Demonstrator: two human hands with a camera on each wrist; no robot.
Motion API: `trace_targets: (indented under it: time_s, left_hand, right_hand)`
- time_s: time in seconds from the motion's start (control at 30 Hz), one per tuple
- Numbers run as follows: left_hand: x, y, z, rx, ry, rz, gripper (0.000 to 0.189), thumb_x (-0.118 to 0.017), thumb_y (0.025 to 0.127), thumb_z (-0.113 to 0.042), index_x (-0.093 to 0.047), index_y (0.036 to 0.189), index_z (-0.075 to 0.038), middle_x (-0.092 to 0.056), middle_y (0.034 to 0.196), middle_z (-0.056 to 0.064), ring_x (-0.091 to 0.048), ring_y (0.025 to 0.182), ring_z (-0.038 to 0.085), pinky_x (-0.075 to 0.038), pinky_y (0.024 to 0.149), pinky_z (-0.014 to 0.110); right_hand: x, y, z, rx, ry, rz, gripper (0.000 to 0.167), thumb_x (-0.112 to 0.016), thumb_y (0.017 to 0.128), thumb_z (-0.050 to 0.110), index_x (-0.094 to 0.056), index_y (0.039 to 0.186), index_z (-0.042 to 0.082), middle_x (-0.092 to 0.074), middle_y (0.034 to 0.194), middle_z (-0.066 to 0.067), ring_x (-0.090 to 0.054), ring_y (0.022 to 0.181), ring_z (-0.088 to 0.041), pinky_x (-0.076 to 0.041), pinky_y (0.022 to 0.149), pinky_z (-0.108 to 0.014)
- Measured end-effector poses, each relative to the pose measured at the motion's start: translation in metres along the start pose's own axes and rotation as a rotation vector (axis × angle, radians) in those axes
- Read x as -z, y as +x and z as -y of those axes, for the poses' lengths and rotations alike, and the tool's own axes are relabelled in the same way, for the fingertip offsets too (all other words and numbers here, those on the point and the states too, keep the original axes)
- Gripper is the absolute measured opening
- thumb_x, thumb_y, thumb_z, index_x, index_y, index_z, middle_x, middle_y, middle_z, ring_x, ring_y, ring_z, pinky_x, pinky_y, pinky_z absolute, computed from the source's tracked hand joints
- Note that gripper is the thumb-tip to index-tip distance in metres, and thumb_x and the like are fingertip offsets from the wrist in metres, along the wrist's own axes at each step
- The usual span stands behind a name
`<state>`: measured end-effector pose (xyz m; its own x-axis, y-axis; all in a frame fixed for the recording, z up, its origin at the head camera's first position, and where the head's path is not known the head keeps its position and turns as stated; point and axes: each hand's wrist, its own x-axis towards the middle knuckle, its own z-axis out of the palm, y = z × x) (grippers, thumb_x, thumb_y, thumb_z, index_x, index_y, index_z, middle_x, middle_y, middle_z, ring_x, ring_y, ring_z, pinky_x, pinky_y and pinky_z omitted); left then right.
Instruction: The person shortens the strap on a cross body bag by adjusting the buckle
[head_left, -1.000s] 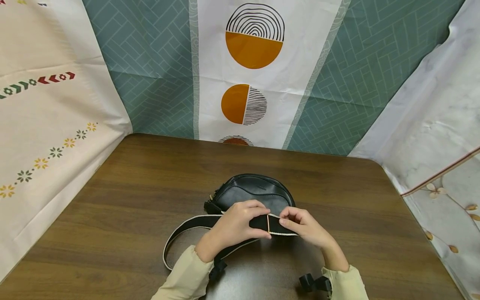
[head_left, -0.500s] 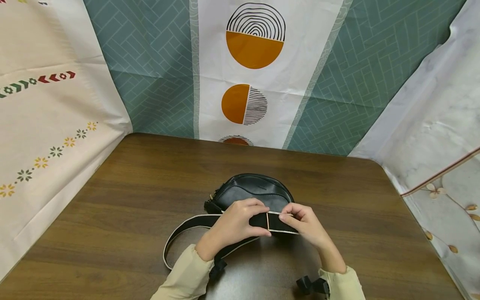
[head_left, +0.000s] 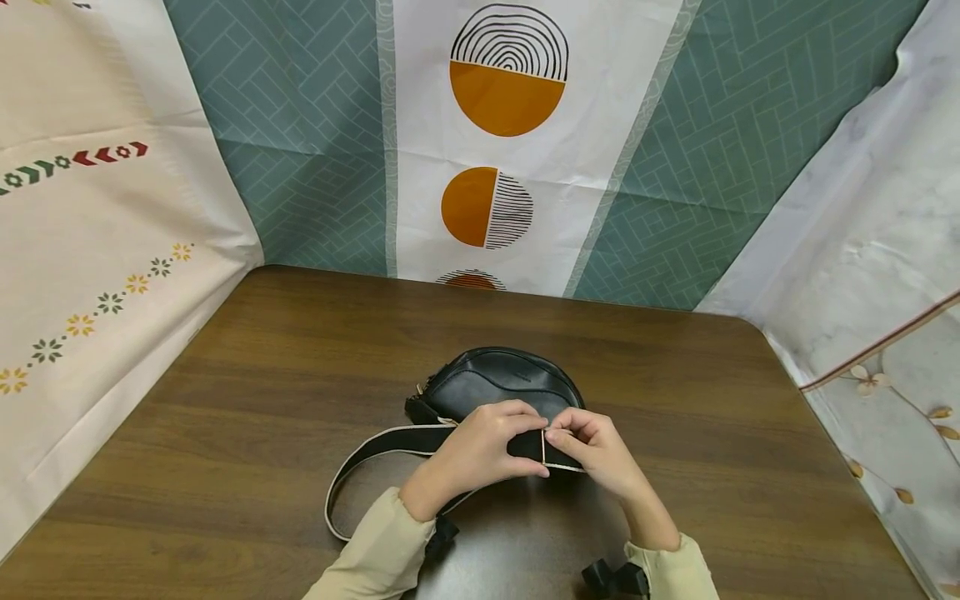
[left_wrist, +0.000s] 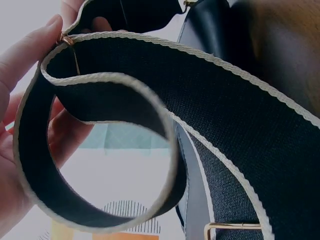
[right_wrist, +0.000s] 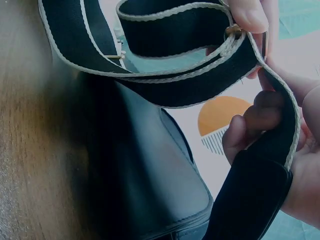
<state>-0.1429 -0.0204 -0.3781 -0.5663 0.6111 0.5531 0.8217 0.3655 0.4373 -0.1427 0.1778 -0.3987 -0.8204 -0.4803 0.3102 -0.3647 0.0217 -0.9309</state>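
A black shoulder strap (head_left: 401,437) with white edges runs between my hands, in front of a black half-round bag (head_left: 510,377) lying on the table. My left hand (head_left: 483,446) pinches the strap from the left, thumb and fingers spread across its width beside a thin gold-coloured slider (head_left: 543,447). Just right of the slider, my right hand (head_left: 600,450) pinches the strap between thumb and forefinger. In the left wrist view the strap forms a round loop (left_wrist: 170,165) below the slider (left_wrist: 66,40). A black leather end piece (right_wrist: 255,195) hangs by my right palm (right_wrist: 305,170).
A second gold-coloured buckle (left_wrist: 235,226) sits on the strap's lower part. The strap's far bend lies on the brown wooden table (head_left: 247,417) at left. Patterned cloths (head_left: 322,150) hang behind the table and along both sides.
My right hand has shifted left along the strap, closer to the slider and my left hand. My left hand has moved slightly right.
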Motion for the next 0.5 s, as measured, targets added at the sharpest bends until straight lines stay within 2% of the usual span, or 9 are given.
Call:
trace_targets:
  time_s: [0.23, 0.5]
  left_hand:
    - [0.002, 0.000, 0.000, -0.004, -0.022, -0.005, 0.045, -0.078, 0.066, -0.028, -0.066, 0.100, 0.000, -0.061, 0.095, 0.004, -0.058, 0.084, 0.010, -0.042, 0.075, 0.013]
    - [0.004, -0.001, 0.001, -0.029, -0.001, -0.021, 0.046, -0.078, 0.067, -0.028, -0.066, 0.100, 0.002, -0.061, 0.097, 0.006, -0.059, 0.087, 0.012, -0.042, 0.077, 0.014]
  right_hand:
    - [0.002, 0.000, 0.001, -0.013, -0.020, -0.002, 0.008, -0.050, 0.088, -0.004, -0.056, 0.083, -0.005, -0.057, 0.076, 0.003, -0.051, 0.065, -0.008, -0.043, 0.053, -0.023]
    - [0.014, -0.005, -0.004, -0.052, -0.069, 0.012, 0.015, -0.044, 0.091, -0.002, -0.058, 0.090, -0.009, -0.060, 0.081, 0.003, -0.053, 0.068, -0.007, -0.046, 0.056, -0.023]
